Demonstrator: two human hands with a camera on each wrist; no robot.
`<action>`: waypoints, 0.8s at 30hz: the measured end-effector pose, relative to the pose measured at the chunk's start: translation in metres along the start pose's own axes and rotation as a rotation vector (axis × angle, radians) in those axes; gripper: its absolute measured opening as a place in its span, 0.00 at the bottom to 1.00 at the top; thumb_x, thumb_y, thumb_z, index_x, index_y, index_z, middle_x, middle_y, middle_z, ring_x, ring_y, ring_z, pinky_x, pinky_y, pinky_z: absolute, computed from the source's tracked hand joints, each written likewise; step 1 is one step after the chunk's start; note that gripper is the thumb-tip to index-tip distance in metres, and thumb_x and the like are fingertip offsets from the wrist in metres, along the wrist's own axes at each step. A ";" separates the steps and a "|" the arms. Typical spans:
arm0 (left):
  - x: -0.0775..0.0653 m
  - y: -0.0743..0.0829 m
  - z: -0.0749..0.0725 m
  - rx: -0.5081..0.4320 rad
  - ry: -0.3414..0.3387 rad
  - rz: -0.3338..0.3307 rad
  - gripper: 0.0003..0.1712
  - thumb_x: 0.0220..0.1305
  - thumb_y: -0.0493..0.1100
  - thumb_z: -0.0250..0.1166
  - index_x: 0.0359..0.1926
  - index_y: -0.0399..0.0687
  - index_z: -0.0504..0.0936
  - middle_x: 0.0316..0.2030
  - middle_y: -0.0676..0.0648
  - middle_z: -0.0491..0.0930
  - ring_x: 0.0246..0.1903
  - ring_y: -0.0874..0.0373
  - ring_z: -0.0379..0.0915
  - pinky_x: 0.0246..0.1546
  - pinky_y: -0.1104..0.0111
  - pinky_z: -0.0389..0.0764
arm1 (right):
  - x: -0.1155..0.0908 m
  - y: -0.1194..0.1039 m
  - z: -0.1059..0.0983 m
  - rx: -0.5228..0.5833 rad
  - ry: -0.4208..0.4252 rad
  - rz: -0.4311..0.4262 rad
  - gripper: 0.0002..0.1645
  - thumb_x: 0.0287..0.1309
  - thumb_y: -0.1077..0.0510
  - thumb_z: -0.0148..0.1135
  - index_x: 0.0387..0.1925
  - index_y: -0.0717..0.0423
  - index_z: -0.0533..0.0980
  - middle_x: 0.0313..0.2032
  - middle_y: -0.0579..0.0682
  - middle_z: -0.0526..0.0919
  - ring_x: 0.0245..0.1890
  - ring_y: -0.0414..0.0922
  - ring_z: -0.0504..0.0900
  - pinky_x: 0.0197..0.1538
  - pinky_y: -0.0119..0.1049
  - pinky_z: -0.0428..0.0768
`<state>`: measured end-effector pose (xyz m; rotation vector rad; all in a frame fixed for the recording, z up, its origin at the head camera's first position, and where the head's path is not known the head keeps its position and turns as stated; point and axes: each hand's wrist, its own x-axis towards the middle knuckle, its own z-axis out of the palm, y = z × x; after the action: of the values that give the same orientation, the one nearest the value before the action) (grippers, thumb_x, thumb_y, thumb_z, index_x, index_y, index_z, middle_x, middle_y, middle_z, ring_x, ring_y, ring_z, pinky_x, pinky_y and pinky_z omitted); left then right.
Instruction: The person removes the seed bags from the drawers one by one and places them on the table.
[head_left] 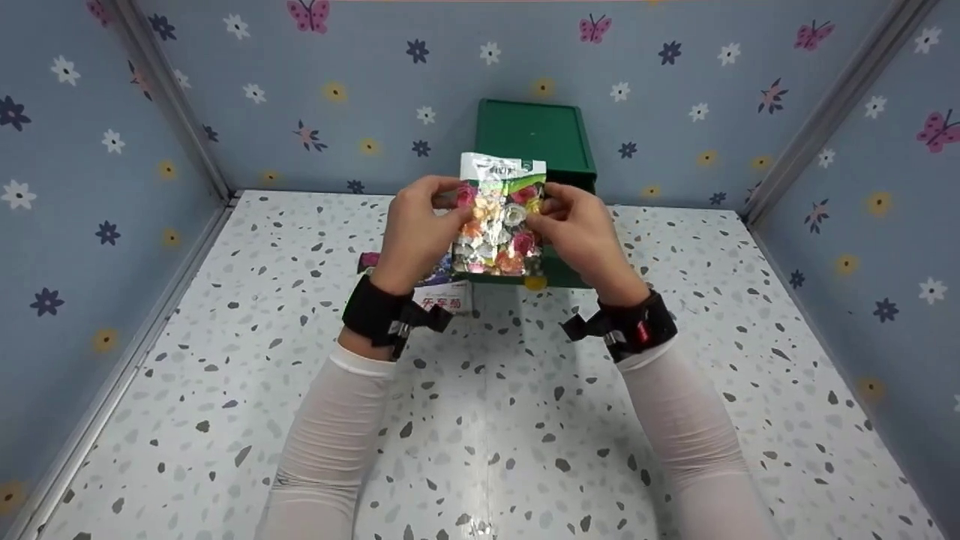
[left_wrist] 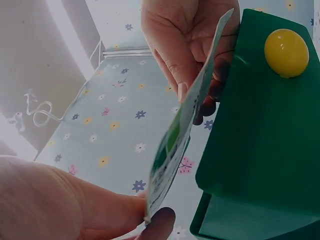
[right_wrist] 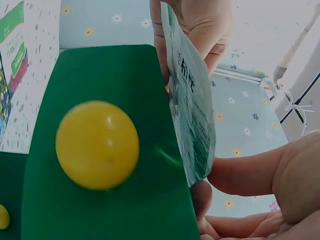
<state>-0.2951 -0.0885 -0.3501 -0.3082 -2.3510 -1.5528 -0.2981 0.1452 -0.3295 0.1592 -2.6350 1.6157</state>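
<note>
Speckled tabletop (head_left: pixel 510 435) under green box (head_left: pixel 532 135), probably packets (head_left: pixel 448 297)

The packet (head_left: pixel 499 221) is white-topped with a green band and pink, orange, yellow and white blooms below; the drawer box (head_left: pixel 532 136) is green, its knob (right_wrist: pixel 97 145) yellow. Grey flecks speckle the white table (head_left: pixel 480 427); flowers and pink butterflies dot the blue-grey walls (head_left: pixel 367 82).

A green box (head_left: pixel 531 133) with yellow knobs (right_wrist: pixel 97 145) stands on the speckled tabletop (head_left: pixel 487 420) near the blue back wall (head_left: pixel 375 75), printed with flowers and butterflies. Other packets (head_left: pixel 448 298) lie beside the box. Metal strips (head_left: pixel 177 97) line the corners; a white cord (left_wrist: pixel 61 119) loops.
</note>
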 end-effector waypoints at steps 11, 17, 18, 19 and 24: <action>-0.009 -0.012 -0.007 -0.043 0.066 0.013 0.25 0.74 0.37 0.76 0.68 0.38 0.85 0.58 0.42 0.87 0.53 0.54 0.87 0.46 0.63 0.88 | -0.005 -0.005 0.014 -0.047 0.046 -0.064 0.37 0.76 0.61 0.72 0.80 0.63 0.71 0.57 0.56 0.84 0.57 0.49 0.83 0.61 0.40 0.83; -0.011 -0.015 -0.018 -0.053 0.085 0.012 0.24 0.74 0.36 0.76 0.68 0.38 0.85 0.58 0.41 0.87 0.54 0.53 0.86 0.46 0.64 0.87 | -0.005 -0.010 0.024 -0.095 0.036 -0.075 0.38 0.77 0.60 0.72 0.81 0.62 0.69 0.60 0.54 0.83 0.58 0.47 0.82 0.64 0.40 0.81; -0.012 -0.016 -0.020 -0.051 0.084 0.015 0.24 0.74 0.36 0.75 0.68 0.38 0.85 0.59 0.41 0.87 0.54 0.53 0.86 0.46 0.64 0.86 | -0.005 -0.011 0.026 -0.104 0.036 -0.076 0.38 0.77 0.59 0.71 0.81 0.61 0.69 0.60 0.54 0.82 0.59 0.47 0.82 0.65 0.40 0.81; -0.012 -0.017 -0.022 -0.051 0.083 0.017 0.24 0.75 0.36 0.75 0.69 0.38 0.85 0.59 0.41 0.87 0.54 0.53 0.86 0.46 0.63 0.87 | -0.005 -0.012 0.028 -0.112 0.036 -0.081 0.38 0.77 0.59 0.71 0.81 0.61 0.69 0.60 0.55 0.82 0.59 0.47 0.82 0.65 0.40 0.81; -0.014 -0.021 -0.031 -0.043 0.088 0.016 0.24 0.76 0.36 0.74 0.69 0.38 0.84 0.60 0.41 0.87 0.55 0.53 0.85 0.49 0.61 0.86 | -0.007 -0.017 0.039 -0.131 0.031 -0.106 0.37 0.78 0.60 0.71 0.81 0.62 0.70 0.61 0.56 0.81 0.58 0.48 0.82 0.63 0.40 0.82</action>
<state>-0.2849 -0.1256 -0.3618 -0.2624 -2.2451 -1.5783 -0.2888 0.1034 -0.3327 0.2603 -2.6492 1.3978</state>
